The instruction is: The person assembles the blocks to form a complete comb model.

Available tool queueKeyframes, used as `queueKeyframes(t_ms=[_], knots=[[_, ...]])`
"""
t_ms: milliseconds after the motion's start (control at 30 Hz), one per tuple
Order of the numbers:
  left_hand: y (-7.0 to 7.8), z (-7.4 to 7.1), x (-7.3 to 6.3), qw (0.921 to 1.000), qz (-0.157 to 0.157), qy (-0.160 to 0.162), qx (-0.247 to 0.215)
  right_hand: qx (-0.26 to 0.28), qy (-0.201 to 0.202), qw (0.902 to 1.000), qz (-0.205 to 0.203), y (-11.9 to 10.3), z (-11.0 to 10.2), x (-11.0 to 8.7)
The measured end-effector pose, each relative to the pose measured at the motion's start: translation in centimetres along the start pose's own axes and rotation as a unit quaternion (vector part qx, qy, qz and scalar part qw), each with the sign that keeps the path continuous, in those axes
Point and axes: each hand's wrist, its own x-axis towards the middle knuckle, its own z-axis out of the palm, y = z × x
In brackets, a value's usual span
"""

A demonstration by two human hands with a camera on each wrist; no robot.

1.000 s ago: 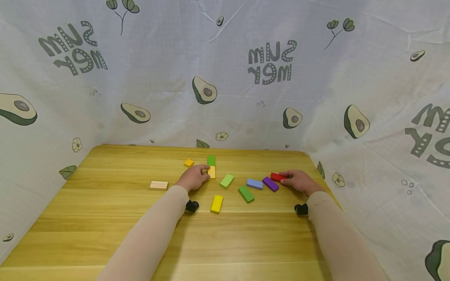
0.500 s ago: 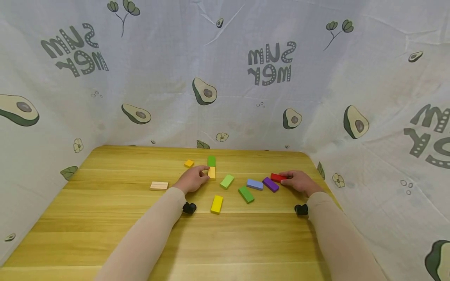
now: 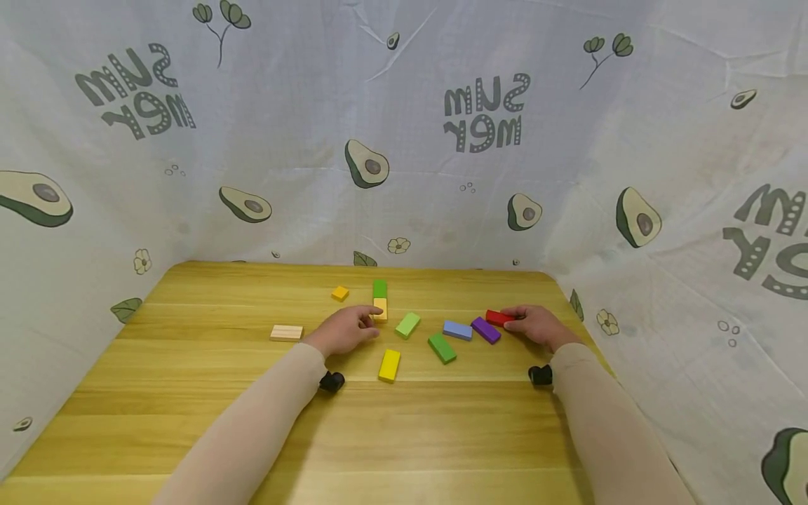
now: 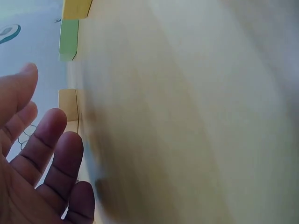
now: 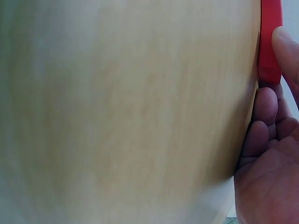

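Observation:
My left hand (image 3: 346, 330) hovers with spread, relaxed fingers beside a light orange block (image 3: 381, 306), its index fingertip overlapping the block's near end in the head view. That block lies end to end with a green block (image 3: 379, 288). In the left wrist view the fingers (image 4: 65, 156) hold nothing. At the right, my right hand (image 3: 536, 325) pinches the end of a red block (image 3: 497, 318) lying on the table. The right wrist view shows the thumb (image 5: 286, 46) against the red block (image 5: 270, 51), other fingers curled low by the tabletop.
A purple block (image 3: 486, 330) lies just left of the red one, then a blue block (image 3: 457, 330), a dark green block (image 3: 442, 348), a light green block (image 3: 407, 325) and a yellow block (image 3: 389, 366). Plain wooden pieces (image 3: 287, 333) and a small orange block (image 3: 340, 293) lie left.
My left hand has drawn back slightly toward me, off the light orange block, its fingers loosening. The right hand and the red block stay in place.

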Motion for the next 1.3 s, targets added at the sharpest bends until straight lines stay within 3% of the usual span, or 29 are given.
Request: queueKeyframes(t_ms=[200, 467, 767, 1000, 1300], knots=[[0.1, 0.2, -0.4, 0.9995, 0.018, -0.016, 0.021, 0.001, -0.004, 1.0, 0.001, 0.2, -0.1, 0.1], [1.6, 0.5, -1.0, 0.997, 0.048, -0.057, 0.021, -0.008, -0.005, 1.0, 0.001, 0.0, -0.3, -0.1], [3.3, 1.7, 0.3, 0.9929, 0.071, -0.049, 0.082, -0.016, -0.002, 0.9999, 0.001, -0.2, -0.1, -0.2], [4.7, 2.4, 1.7, 0.9932, 0.054, -0.051, 0.09, -0.009, -0.005, 0.9999, 0.005, -0.1, -0.1, 0.0], [5.3, 3.3, 3.0, 0.9911, 0.025, -0.047, 0.122, -0.001, -0.006, 0.9999, 0.009, 0.0, -0.2, 0.0]])
